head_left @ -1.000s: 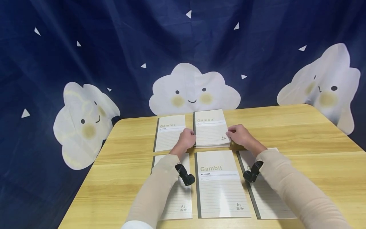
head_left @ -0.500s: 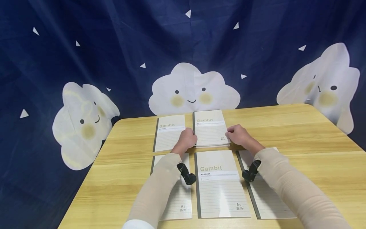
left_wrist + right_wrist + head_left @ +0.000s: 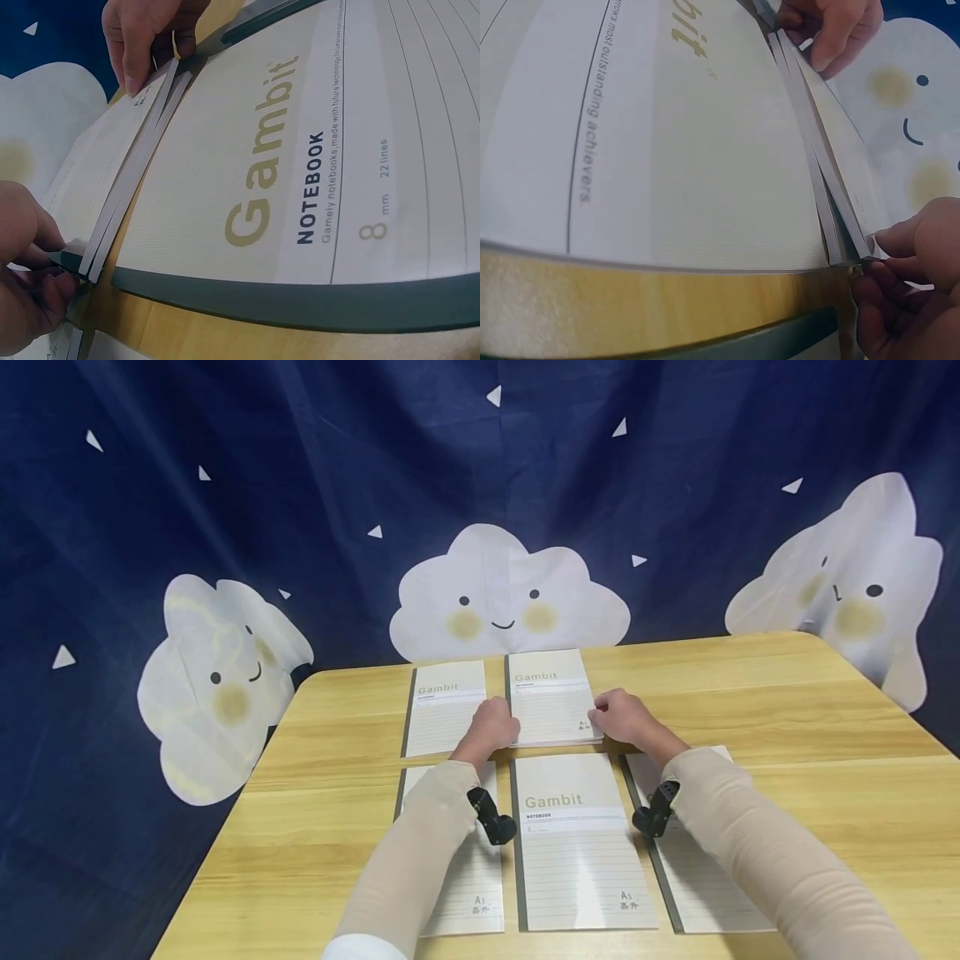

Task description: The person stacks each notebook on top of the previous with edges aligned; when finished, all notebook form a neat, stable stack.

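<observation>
- The upper Gambit A5 notebook (image 3: 551,697) sits in the back row, right of the back-left notebook (image 3: 446,710), over a lower notebook (image 3: 826,225) whose page edges show beneath it.
- The left hand (image 3: 491,727) pinches the upper notebook's near corner on the dark spine side, thumb on the cover; whether those fingers also catch the lower notebook, I cannot tell.
- The right hand (image 3: 622,717) pinches the opposite near corner, thumb above and fingers tucked under.
- In the right wrist view a thin gap parts the two notebooks, wider toward the right hand. Letting go of one corner sooner than the other could skew the upper cover and leave the edges unmatched.
- Fingers caught between the covers could drag the lower notebook as they pull out.
- A tight pinch on the loose page side could bend that corner, since only the spine side is bound.
- The left knuckles are close to the back-left notebook and could nudge it over the wooden table (image 3: 825,718).
- The forearms pass above the front-left notebook (image 3: 468,877) and front-right notebook (image 3: 708,877); a dropped sleeve could shift either.
</observation>
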`<state>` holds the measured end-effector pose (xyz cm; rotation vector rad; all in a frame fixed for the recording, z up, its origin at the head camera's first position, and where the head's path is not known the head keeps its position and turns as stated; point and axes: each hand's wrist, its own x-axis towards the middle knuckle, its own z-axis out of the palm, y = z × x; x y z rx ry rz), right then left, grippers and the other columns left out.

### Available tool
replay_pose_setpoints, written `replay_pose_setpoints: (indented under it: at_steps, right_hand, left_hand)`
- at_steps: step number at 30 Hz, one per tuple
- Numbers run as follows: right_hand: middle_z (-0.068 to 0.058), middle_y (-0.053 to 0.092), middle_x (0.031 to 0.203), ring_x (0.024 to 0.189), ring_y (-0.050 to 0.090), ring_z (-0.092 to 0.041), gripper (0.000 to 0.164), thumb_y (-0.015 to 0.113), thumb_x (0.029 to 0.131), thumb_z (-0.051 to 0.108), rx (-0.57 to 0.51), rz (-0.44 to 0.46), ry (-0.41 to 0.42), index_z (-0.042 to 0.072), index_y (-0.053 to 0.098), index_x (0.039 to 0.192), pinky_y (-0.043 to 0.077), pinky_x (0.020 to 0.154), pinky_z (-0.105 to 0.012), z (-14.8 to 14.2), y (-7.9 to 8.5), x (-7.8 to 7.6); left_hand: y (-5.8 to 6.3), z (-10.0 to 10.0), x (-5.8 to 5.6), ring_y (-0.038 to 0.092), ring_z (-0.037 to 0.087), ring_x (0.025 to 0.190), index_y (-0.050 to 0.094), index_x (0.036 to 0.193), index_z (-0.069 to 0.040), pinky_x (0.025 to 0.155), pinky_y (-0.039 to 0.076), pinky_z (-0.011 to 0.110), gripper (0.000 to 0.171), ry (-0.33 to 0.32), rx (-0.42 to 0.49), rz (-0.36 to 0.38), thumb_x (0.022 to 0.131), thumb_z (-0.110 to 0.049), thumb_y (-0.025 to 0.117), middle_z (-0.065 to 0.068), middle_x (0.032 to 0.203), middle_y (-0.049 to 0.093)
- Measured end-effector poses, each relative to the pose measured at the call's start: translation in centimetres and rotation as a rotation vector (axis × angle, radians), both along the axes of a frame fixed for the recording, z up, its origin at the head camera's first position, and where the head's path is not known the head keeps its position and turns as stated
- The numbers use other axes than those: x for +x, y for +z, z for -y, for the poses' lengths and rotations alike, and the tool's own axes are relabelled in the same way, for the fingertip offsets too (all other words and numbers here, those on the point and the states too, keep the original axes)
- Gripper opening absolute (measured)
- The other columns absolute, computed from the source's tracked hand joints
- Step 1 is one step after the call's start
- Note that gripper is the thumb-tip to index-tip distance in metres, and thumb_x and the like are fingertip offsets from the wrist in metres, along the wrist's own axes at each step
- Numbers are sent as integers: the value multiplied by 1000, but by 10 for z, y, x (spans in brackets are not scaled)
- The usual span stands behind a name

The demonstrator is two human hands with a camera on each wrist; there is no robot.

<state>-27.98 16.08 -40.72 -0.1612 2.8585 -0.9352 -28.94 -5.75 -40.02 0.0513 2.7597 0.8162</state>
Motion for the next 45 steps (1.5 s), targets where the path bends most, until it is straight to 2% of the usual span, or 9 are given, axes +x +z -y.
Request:
replay_pose_setpoints:
  at_steps: [5,8,13,17,23,27,35,45]
  right_hand:
    - [-9,60,81,75,52,-22,22,51,93,14,25,1,9,-2,66,97,39,65,-30,-1,-2,-1]
    - [-10,60,82,75,52,-22,23,51,94,14,35,3,11,-3,65,99,39,65,-30,-2,-3,-1]
    - [-11,61,87,79,53,-23,26,51,94,15,45,6,7,-4,64,107,40,67,-30,-1,-4,0]
    - [-12,62,90,81,54,-24,28,52,94,15,50,6,7,-5,63,110,41,68,-31,1,-3,1]
    - [-11,62,89,81,53,-24,26,52,94,15,58,1,7,-4,64,108,40,68,-32,1,-2,4]
    - [-11,61,86,80,53,-24,24,52,94,15,61,-7,10,-2,64,104,40,67,-32,1,-3,3]
    - [-11,63,90,80,54,-23,28,52,94,16,73,-27,16,-4,64,110,41,68,-32,0,-6,2]
    - [-14,64,96,84,54,-24,31,52,94,16,60,-11,-2,-5,61,115,43,71,-33,1,-5,2]
  left_hand:
    - [0,-1,1,51,19,52,62,96,5,43,38,26,19,0,4,-2,89,-5,47,7,65,50]
    - [0,-2,2,51,20,53,62,100,6,43,38,26,21,-7,-8,-18,89,-5,48,8,66,51]
    - [-1,-2,3,51,20,53,63,100,6,43,38,25,22,-4,-13,-27,88,-5,48,8,66,52]
    - [-2,-2,3,52,19,52,63,102,7,42,38,25,23,5,-5,-8,89,-5,47,9,67,53]
    - [-2,-2,3,52,19,50,63,103,7,39,37,26,24,14,-2,13,91,-6,47,9,65,51]
    - [-3,-1,2,51,19,51,63,98,6,41,37,26,21,9,-14,-4,90,-5,47,8,65,50]
    - [-3,-1,1,49,20,53,63,94,4,42,36,25,19,0,-32,-24,90,-6,47,8,67,49]
    - [-4,-1,1,51,19,50,63,95,5,40,37,26,20,2,0,-15,90,-5,46,8,64,49]
